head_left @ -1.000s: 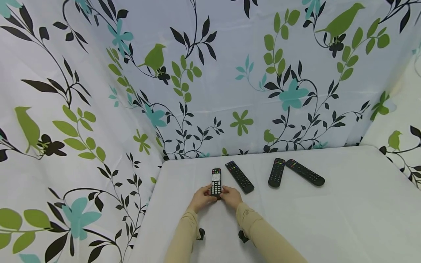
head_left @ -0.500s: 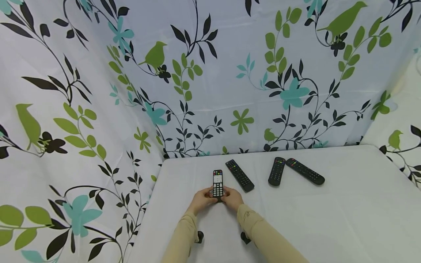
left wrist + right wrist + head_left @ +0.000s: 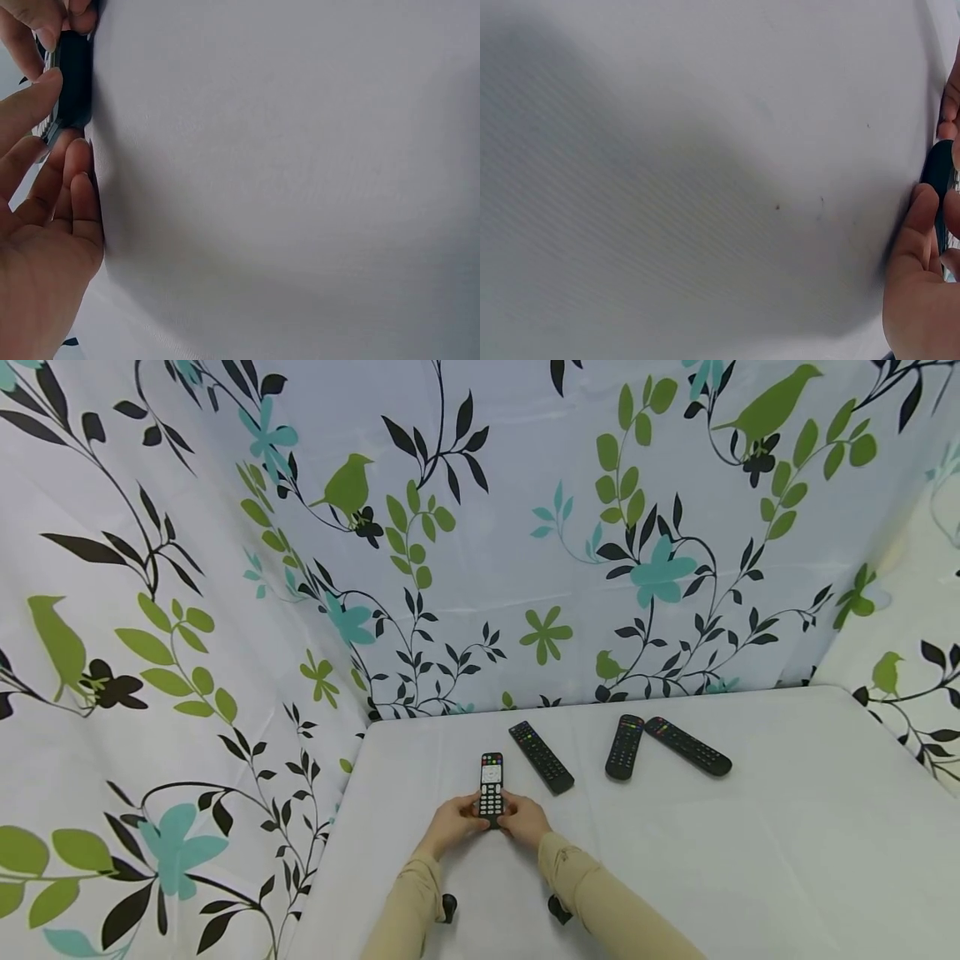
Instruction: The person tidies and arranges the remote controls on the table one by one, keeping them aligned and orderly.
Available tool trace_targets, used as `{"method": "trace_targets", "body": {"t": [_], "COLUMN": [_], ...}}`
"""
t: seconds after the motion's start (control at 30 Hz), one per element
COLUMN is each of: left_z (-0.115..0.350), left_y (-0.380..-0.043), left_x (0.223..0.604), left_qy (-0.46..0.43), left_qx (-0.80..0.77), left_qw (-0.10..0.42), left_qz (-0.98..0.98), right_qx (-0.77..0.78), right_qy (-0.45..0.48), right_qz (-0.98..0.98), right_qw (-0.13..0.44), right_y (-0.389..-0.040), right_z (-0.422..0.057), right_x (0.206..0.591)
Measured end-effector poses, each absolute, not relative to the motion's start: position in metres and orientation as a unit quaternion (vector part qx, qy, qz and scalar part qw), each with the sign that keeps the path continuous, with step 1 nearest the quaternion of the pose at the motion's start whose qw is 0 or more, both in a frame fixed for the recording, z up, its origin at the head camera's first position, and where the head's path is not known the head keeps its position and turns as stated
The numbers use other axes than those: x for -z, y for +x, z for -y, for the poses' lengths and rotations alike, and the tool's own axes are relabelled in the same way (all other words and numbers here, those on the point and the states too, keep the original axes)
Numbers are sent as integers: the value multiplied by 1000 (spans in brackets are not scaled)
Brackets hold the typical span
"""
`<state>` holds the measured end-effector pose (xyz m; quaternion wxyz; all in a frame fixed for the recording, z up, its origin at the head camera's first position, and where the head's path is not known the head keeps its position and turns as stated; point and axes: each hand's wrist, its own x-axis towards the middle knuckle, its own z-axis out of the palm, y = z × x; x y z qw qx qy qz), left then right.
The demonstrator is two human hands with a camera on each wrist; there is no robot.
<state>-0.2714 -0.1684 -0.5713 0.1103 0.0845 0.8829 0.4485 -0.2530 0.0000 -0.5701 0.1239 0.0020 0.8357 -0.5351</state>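
Both hands hold one black remote control [image 3: 491,777] by the sides of its lower half, in the head view. It has a white upper button area and pale keys, and its far end points away from the person. The left hand [image 3: 453,823] pinches its left edge, and the right hand [image 3: 525,818] its right edge. In the left wrist view, thumb and fingers of the left hand [image 3: 45,217] close on the end of the remote [image 3: 75,79], low over the white cloth. Right fingers [image 3: 915,232] grip the dark remote [image 3: 937,165] at the right wrist view's edge.
A second black remote [image 3: 542,757] lies slanted just right of the held one. Farther right, two more black remotes, one nearly upright [image 3: 625,747] and one slanted [image 3: 688,747], lie close together on the white table [image 3: 750,860]. A patterned curtain [image 3: 480,568] hangs behind.
The held remote and both hands have shifted slightly toward the person. The view has shifted a little too. The other remotes keep their places on the table.
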Motion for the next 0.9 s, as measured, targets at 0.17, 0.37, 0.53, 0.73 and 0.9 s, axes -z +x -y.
{"method": "trace_targets", "body": {"t": [0.17,0.37,0.53,0.73,0.9], "left_z": [167,168,168,166,165], "left_y": [-266,-259,-253,-248,-246], "left_x": [568,569,568,569,569], "left_qy": [85,83,77,83,89], "left_qx": [-436,-425,-427,-417,-410], "left_qw": [112,116,112,105,105], "left_qz": [-889,-894,-894,-899,-902], "right_qx": [543,527,516,514,513], "right_qy": [-4,-23,-24,-12,-15], "right_qz": [-832,-845,-852,-853,-854], "right_qw": [113,89,85,91,87], "right_y": [-247,-238,-230,-227,-226], "right_z": [0,1,1,-1,-1], "right_x": [570,569,564,565,567]}}
